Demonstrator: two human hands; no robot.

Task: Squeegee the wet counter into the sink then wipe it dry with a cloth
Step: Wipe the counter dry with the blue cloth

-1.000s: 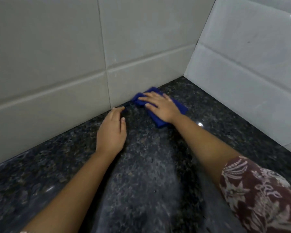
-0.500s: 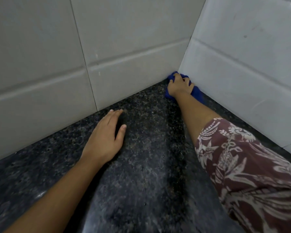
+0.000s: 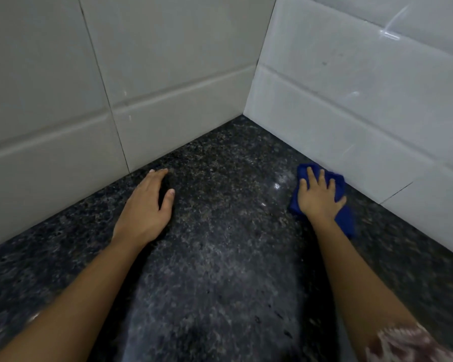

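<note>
A dark speckled granite counter (image 3: 220, 231) fills a corner between two tiled walls. My right hand (image 3: 318, 197) lies flat with spread fingers on a folded blue cloth (image 3: 341, 218), pressing it on the counter next to the right wall. My left hand (image 3: 148, 207) rests palm down on the bare counter near the left wall, holding nothing. A small wet glint (image 3: 276, 186) shows just left of the cloth. No sink or squeegee is in view.
Pale tiled walls stand on the left (image 3: 141, 87) and right (image 3: 364, 113), meeting at the corner (image 3: 243, 114) behind the counter. A patterned sleeve (image 3: 413, 346) covers my right upper arm at the bottom right.
My right hand has slid the blue cloth out of the far corner and back along the right wall towards me. My left hand stays planted in about the same place.
</note>
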